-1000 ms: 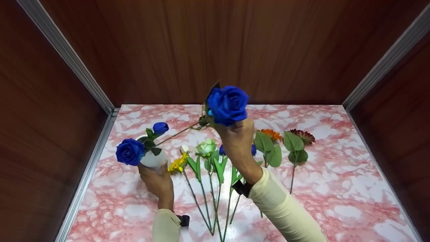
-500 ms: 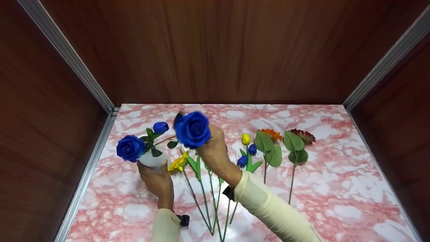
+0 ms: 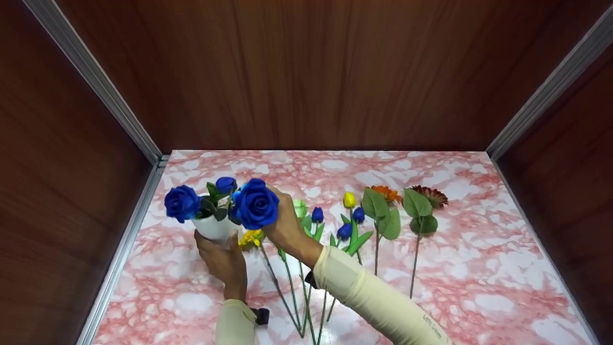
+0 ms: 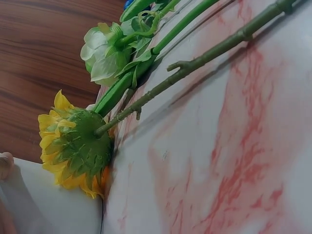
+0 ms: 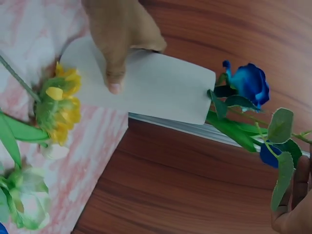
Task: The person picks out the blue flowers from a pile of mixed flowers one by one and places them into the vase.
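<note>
My left hand [image 3: 224, 263] holds a white vase [image 3: 213, 229] at the left of the table, thumb and fingers on either side. A blue rose [image 3: 182, 203] and a blue bud or tulip [image 3: 225, 184] with green leaves stand in the vase's mouth. My right hand [image 3: 287, 227] grips a second blue rose [image 3: 256, 204] just below its bloom, close to the right of the mouth. In the right wrist view, leaves [image 5: 280, 126] hang by the right-hand fingers and a stem runs toward the vase; its lower end is hidden.
A yellow sunflower [image 4: 83, 141] lies against the vase's foot. Beside it lie a pale green rose [image 3: 300, 208], blue tulips [image 3: 344, 231] and a yellow tulip [image 3: 349, 199]. Farther right are an orange flower [image 3: 387, 194] and a dark red flower [image 3: 432, 196]. Wooden walls enclose the table.
My right hand has carried the blue rose left and down, from above the table's middle to the vase's mouth. The left hand stays on the vase, which now looks slightly tilted.
</note>
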Motion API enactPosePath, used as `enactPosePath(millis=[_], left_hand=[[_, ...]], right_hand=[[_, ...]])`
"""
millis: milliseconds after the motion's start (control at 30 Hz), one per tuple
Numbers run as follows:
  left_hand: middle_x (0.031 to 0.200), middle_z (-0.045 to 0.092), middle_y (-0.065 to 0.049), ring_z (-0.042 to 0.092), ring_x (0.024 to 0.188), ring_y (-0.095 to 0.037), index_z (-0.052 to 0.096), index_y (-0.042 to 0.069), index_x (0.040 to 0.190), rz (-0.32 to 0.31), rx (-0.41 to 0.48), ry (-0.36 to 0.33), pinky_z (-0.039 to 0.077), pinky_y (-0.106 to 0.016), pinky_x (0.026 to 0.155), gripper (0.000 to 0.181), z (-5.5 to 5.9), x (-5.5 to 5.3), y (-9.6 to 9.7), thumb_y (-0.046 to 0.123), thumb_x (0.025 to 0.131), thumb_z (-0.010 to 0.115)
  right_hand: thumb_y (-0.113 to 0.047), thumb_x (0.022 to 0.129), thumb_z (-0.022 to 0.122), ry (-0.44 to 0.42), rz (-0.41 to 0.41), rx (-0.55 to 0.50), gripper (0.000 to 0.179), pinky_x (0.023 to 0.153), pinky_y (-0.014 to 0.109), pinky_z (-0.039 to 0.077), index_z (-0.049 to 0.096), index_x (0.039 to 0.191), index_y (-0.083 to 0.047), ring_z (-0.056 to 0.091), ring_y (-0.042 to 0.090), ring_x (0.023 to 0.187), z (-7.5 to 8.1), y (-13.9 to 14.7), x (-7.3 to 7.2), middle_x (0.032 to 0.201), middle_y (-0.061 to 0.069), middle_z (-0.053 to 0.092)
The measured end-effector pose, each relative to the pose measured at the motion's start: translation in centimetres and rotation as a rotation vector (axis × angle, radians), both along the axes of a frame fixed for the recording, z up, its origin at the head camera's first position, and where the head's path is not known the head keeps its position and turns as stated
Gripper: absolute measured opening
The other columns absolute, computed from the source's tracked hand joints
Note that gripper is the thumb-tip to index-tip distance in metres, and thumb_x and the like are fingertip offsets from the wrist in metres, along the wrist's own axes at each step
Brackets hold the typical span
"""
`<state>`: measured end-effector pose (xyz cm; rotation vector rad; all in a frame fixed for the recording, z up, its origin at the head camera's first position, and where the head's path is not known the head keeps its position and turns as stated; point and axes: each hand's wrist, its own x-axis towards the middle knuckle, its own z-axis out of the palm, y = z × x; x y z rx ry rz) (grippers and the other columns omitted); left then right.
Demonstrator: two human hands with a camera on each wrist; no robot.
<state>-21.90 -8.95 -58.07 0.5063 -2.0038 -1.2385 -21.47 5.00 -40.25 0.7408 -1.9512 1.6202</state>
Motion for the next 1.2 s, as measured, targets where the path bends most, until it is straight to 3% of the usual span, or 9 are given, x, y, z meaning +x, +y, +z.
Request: enactPosePath(millis=[67,167,367,567,767,833,1067,1200], left_hand=[[0.135,0.045,-0.024,0.047,0.117,-0.039,0.027,0.002,0.148,0.004,0.002,0.015,0.039,-0.059,0.093,0.093,-0.1,0.0,0.1,0.044,0.079,0.073],[0.135,0.045,-0.024,0.047,0.117,-0.039,0.027,0.002,0.148,0.025,0.0,-0.014,0.04,-0.058,0.093,0.092,0.0,-0.1,0.2,0.044,0.08,0.073],[0.138,0.043,-0.022,0.045,0.122,-0.038,0.024,0.006,0.15,0.04,-0.008,-0.125,0.04,-0.057,0.097,0.09,0.2,-0.2,0.1,0.037,0.082,0.075],[0.138,0.043,-0.02,0.045,0.123,-0.037,0.024,0.012,0.15,0.025,0.013,-0.141,0.039,-0.058,0.097,0.089,0.4,-0.1,0.0,0.029,0.081,0.077],[0.139,0.042,-0.02,0.044,0.124,-0.037,0.022,0.012,0.151,0.017,0.021,-0.163,0.038,-0.059,0.098,0.089,0.5,-0.3,-0.2,0.027,0.082,0.077],[0.139,0.042,-0.02,0.044,0.123,-0.037,0.021,0.012,0.151,0.017,0.021,-0.165,0.038,-0.059,0.097,0.089,0.5,-0.3,-0.2,0.026,0.082,0.077],[0.14,0.042,-0.021,0.044,0.123,-0.038,0.021,0.008,0.15,0.021,-0.017,-0.16,0.04,-0.059,0.094,0.086,0.5,-0.4,-0.2,0.018,0.083,0.073],[0.138,0.044,-0.02,0.045,0.123,-0.038,0.024,0.007,0.149,0.036,-0.03,-0.142,0.042,-0.06,0.09,0.083,0.6,-0.3,0.0,0.017,0.083,0.072]], right_hand=[[-0.002,0.087,0.063,-0.03,0.031,-0.012,0.016,0.079,0.03,0.051,0.065,0.101,0.005,0.064,0.018,0.086,0.0,-0.3,-0.2,0.092,0.013,0.069],[-0.003,0.088,0.064,-0.044,0.051,-0.001,0.017,0.08,0.029,0.05,0.065,0.103,0.005,0.063,0.018,0.087,0.5,-0.8,-0.7,0.093,0.014,0.069],[-0.004,0.087,0.065,0.029,0.017,0.097,0.015,0.078,0.026,0.048,0.068,0.102,0.001,0.062,0.016,0.086,1.6,-2.4,-2.0,0.09,0.01,0.068],[0.0,0.086,0.064,0.1,-0.043,0.193,0.009,0.072,0.026,0.042,0.068,0.093,-0.003,0.054,0.016,0.078,2.7,-3.3,-2.6,0.077,0.004,0.061],[0.009,0.082,0.058,0.146,-0.025,0.185,0.028,0.091,0.027,0.043,0.066,0.107,-0.002,0.058,0.017,0.095,3.5,-3.6,-2.8,0.1,0.007,0.068],[0.008,0.082,0.059,0.151,0.006,0.201,0.031,0.094,0.027,0.042,0.065,0.11,-0.001,0.058,0.019,0.098,3.3,-3.8,-2.9,0.105,0.009,0.067],[0.002,0.077,0.063,0.136,-0.021,0.369,0.013,0.081,0.03,0.043,0.063,0.09,-0.003,0.054,0.02,0.081,1.0,-5.1,-2.8,0.082,0.006,0.06],[0.003,0.08,0.063,0.102,-0.006,0.374,0.01,0.078,0.025,0.044,0.064,0.087,-0.004,0.056,0.016,0.081,-0.4,-5.6,-2.8,0.083,0.004,0.063]])
